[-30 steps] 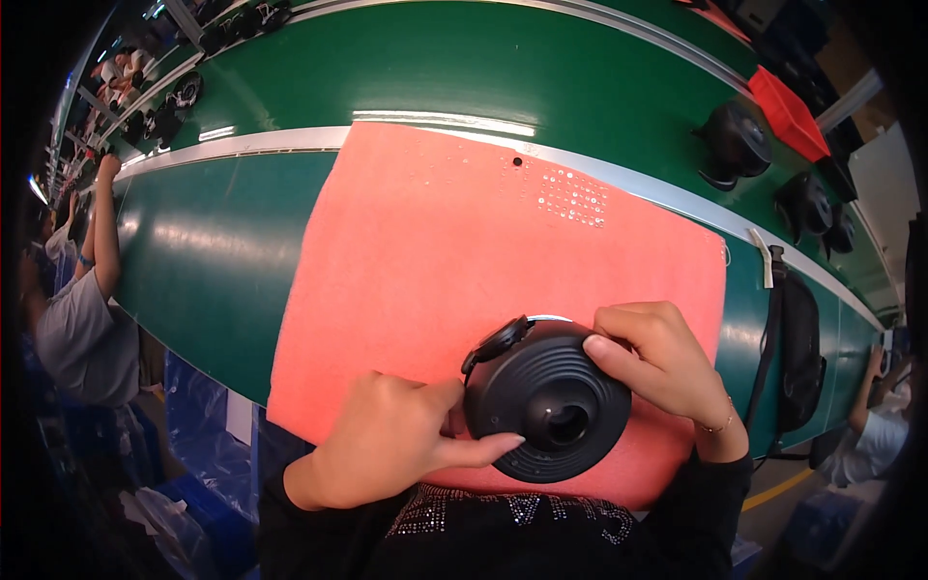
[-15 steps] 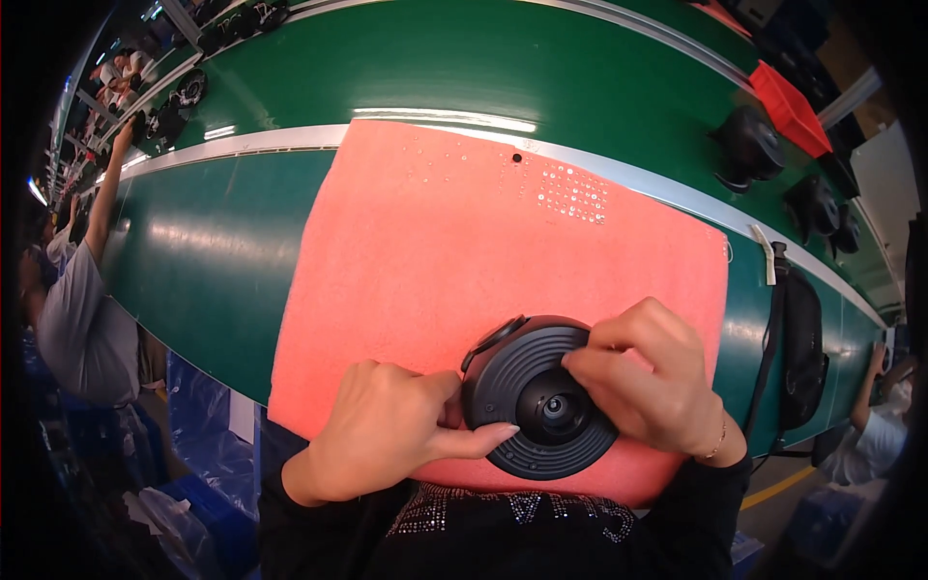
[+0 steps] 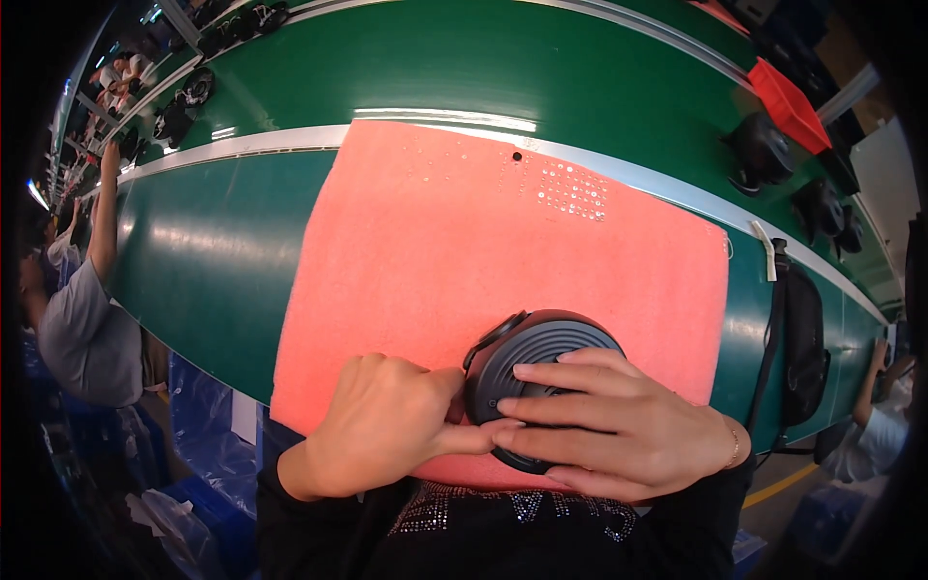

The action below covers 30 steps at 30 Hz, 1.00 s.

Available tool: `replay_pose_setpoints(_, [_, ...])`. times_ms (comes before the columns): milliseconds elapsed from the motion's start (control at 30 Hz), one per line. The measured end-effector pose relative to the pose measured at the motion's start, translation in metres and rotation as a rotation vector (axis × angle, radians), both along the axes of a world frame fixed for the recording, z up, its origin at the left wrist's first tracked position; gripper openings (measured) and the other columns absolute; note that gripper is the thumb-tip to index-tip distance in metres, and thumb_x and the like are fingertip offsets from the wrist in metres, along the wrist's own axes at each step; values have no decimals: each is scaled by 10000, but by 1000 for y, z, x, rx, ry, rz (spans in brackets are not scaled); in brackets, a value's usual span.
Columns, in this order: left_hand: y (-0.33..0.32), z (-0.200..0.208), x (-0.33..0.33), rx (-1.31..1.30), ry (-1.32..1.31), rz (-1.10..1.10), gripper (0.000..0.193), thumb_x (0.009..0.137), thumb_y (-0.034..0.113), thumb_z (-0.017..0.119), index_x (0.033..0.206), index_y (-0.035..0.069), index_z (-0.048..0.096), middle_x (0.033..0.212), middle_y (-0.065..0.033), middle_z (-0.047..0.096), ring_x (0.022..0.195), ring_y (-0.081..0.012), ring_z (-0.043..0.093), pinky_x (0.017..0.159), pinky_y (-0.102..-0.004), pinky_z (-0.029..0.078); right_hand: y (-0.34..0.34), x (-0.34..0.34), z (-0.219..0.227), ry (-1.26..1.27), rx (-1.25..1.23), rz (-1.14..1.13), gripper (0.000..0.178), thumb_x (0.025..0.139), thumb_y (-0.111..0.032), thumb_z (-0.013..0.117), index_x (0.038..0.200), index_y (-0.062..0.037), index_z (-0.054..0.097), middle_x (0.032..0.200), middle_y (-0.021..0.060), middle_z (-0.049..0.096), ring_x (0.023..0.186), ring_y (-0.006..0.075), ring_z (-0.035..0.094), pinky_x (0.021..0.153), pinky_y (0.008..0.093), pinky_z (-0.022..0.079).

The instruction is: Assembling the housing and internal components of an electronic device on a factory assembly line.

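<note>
A round black device (image 3: 551, 338) with concentric ridges rests at the near edge of a pink foam mat (image 3: 464, 251). My left hand (image 3: 387, 420) grips its left side, the thumb lying over the front rim and the other fingers curled against the side. Across the top of the device lies my right hand (image 3: 619, 420), fingers stretched out flat and covering the device's centre and much of its right side. A small black round piece (image 3: 517, 157) and rows of tiny shiny studs (image 3: 572, 191) sit at the mat's far edge.
Beyond a metal rail runs a green conveyor belt (image 3: 435, 68). Black units (image 3: 761, 148) and a red bin (image 3: 788, 104) stand at the far right. A black pouch (image 3: 800, 338) lies right of the mat. On the left, a co-worker's arm (image 3: 104, 217) reaches toward the belt.
My right hand has gone from a pinch beside the device's centre to lying flat over its top. My left hand keeps its grip. Black units on the belt have shifted slightly right.
</note>
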<state>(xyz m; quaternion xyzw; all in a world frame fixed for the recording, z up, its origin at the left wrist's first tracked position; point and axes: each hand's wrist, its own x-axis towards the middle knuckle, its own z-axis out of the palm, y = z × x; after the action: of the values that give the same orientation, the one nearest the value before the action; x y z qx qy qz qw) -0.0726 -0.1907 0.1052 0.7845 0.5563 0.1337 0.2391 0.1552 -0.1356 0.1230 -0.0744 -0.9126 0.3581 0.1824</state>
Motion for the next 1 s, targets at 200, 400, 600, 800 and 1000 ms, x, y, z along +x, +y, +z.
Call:
replay_pose_setpoints(200, [2, 5, 3, 1, 44, -5, 525, 671, 524, 690, 537, 26, 592, 374, -85, 445, 347, -257, 506, 363, -339, 402, -6, 4, 5, -74, 108, -312, 397, 709, -194, 677, 1069, -40, 612, 1033, 111, 559, 982, 266, 546, 824, 388, 402])
replay_pose_setpoints(400, [3, 11, 4, -60, 147, -4, 480, 665, 488, 703, 517, 49, 578, 410, -50, 505, 379, -222, 530, 415, -298, 415, -1, 7, 4, -86, 72, -73, 361, 769, -208, 648, 1106, -89, 598, 1122, 152, 541, 1077, 276, 510, 901, 382, 348])
replay_pose_setpoints(600, [21, -8, 0, -653, -139, -26, 533, 741, 484, 626, 944, -8, 625, 751, -159, 648, 719, -253, 650, 678, -331, 499, 11, 10, -30, -127, -180, -566, 451, 820, -279, 623, 1162, -20, 486, 1147, 212, 541, 1020, 329, 566, 825, 367, 463])
replay_pose_setpoints(800, [-6, -26, 6, -632, -921, 20, 763, 747, 318, 697, 1314, -25, 318, 1114, -187, 542, 975, -265, 584, 775, -336, 509, 10, 6, -20, -88, -665, -391, 482, 776, -297, 688, 1089, -16, 452, 941, 184, 620, 908, 291, 630, 765, 342, 495])
replay_pose_setpoints(1000, [5, 4, 2, -135, -653, -23, 824, 625, 231, 782, 1290, -24, 368, 1080, -184, 556, 961, -261, 604, 736, -336, 527, 15, -23, -4, 143, -35, -461, 701, 596, -425, 811, 949, 50, 434, 822, 194, 602, 758, 308, 646, 653, 341, 509])
